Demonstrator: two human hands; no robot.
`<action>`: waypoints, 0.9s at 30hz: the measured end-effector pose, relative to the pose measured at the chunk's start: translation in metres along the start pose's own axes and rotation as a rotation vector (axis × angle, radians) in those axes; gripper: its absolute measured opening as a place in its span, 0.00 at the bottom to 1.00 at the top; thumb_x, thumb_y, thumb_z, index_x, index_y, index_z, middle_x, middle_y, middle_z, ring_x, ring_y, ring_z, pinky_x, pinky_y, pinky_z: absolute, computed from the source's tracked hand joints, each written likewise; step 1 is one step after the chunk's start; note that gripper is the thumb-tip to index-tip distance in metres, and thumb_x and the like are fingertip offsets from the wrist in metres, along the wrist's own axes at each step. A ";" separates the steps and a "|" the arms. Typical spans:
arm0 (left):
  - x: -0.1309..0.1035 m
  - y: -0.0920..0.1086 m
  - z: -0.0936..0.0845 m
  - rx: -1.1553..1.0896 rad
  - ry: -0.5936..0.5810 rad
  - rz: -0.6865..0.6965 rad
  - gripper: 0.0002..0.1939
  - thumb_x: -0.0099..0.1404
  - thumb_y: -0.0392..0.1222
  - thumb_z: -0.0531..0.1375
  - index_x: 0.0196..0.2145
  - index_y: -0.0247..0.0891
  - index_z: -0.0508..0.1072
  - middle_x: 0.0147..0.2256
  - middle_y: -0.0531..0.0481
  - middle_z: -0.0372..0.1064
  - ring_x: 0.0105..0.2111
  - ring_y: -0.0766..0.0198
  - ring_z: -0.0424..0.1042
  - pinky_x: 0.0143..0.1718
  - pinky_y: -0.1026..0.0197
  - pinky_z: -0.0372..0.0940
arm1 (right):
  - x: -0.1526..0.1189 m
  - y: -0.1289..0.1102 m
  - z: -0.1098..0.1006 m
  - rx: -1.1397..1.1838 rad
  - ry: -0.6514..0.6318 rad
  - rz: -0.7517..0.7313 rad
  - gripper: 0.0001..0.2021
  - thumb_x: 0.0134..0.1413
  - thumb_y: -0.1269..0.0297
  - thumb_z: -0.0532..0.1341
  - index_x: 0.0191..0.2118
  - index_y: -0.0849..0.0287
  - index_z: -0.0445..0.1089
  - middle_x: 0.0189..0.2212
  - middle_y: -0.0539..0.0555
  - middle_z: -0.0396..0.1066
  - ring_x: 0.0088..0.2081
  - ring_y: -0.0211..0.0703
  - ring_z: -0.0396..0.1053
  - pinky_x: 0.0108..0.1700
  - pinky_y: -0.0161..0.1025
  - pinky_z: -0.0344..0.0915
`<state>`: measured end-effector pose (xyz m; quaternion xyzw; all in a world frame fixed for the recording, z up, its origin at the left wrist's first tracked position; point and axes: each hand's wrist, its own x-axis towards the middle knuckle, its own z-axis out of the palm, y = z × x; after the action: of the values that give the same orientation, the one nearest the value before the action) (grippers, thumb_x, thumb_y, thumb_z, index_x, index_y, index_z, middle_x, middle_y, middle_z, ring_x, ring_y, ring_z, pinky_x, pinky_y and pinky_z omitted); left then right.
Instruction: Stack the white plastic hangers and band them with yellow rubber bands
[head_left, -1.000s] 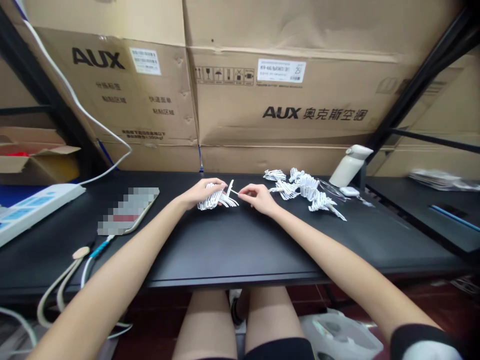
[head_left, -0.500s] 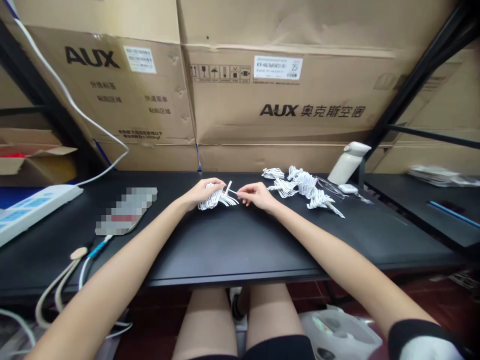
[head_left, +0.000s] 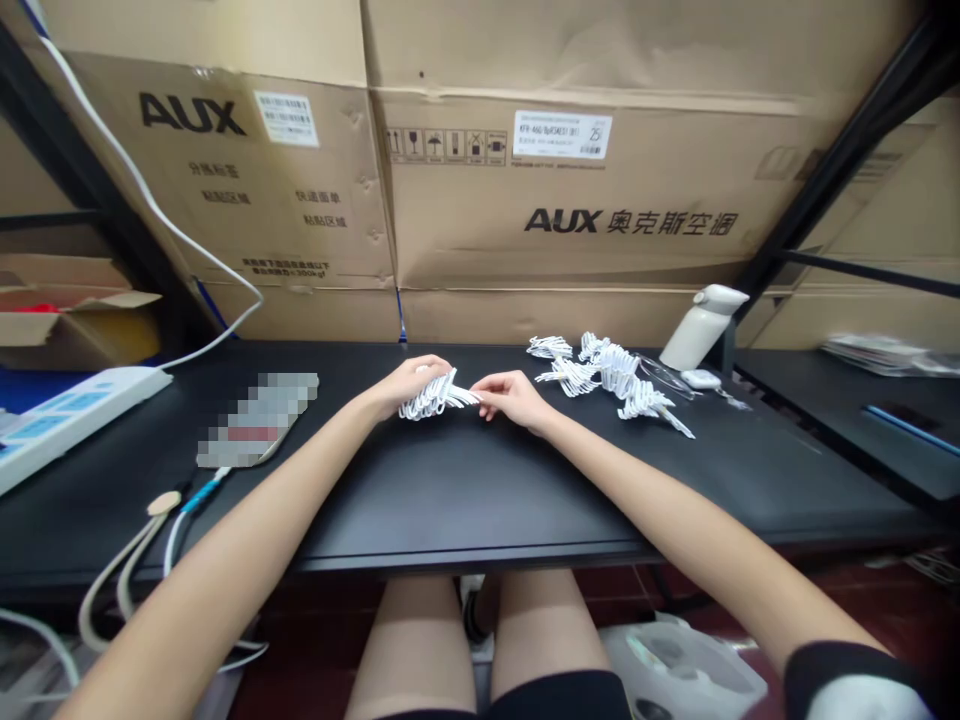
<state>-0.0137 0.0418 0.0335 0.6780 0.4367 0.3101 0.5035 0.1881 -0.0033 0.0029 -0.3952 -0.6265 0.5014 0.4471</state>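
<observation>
My left hand (head_left: 412, 384) is closed around the left part of a bundle of thin white cords (head_left: 429, 396), just above the black table. The cords lie looped side by side, and their loose ends fan out to the right. At those ends my right hand (head_left: 514, 398) is closed, thumb and fingertips pinching the tips of the cords; how many it grips I cannot tell. To the right lie several similar white cord bundles (head_left: 619, 370) close together, the nearest with its ends pointing right.
A white bottle (head_left: 697, 328) leans at the back right, beside glasses (head_left: 664, 376) and a small white case (head_left: 700, 380). On the left, a blurred phone (head_left: 259, 420) is plugged into a cable, near a white power strip (head_left: 75, 415). Large cardboard boxes (head_left: 465, 240) stand behind the table (head_left: 450, 500).
A short white strip that stood up between my hands no longer shows. My right hand has moved from a single stretched strand to the fanned cord ends. My left hand keeps its hold.
</observation>
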 end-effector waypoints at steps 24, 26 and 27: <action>-0.005 0.008 0.002 -0.006 -0.025 0.160 0.22 0.56 0.54 0.61 0.41 0.35 0.71 0.34 0.45 0.75 0.34 0.58 0.74 0.35 0.60 0.68 | -0.002 -0.012 -0.004 0.036 -0.046 -0.006 0.15 0.43 0.58 0.66 0.35 0.65 0.75 0.21 0.49 0.67 0.23 0.32 0.62 0.25 0.32 0.65; -0.005 0.008 0.001 0.040 0.006 0.191 0.21 0.55 0.54 0.61 0.40 0.35 0.73 0.35 0.45 0.75 0.35 0.59 0.73 0.35 0.61 0.67 | -0.001 -0.011 -0.008 0.076 -0.073 -0.002 0.15 0.42 0.58 0.67 0.35 0.64 0.75 0.22 0.50 0.68 0.23 0.32 0.63 0.27 0.33 0.66; -0.005 0.009 0.001 0.051 0.014 0.202 0.21 0.55 0.54 0.61 0.40 0.34 0.73 0.35 0.45 0.75 0.34 0.59 0.73 0.35 0.62 0.67 | -0.001 -0.010 -0.010 0.102 -0.087 0.002 0.15 0.42 0.59 0.67 0.35 0.64 0.75 0.23 0.50 0.69 0.24 0.32 0.63 0.28 0.34 0.66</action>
<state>-0.0125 0.0355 0.0415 0.7289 0.3773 0.3528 0.4493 0.1972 -0.0031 0.0137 -0.3503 -0.6187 0.5498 0.4384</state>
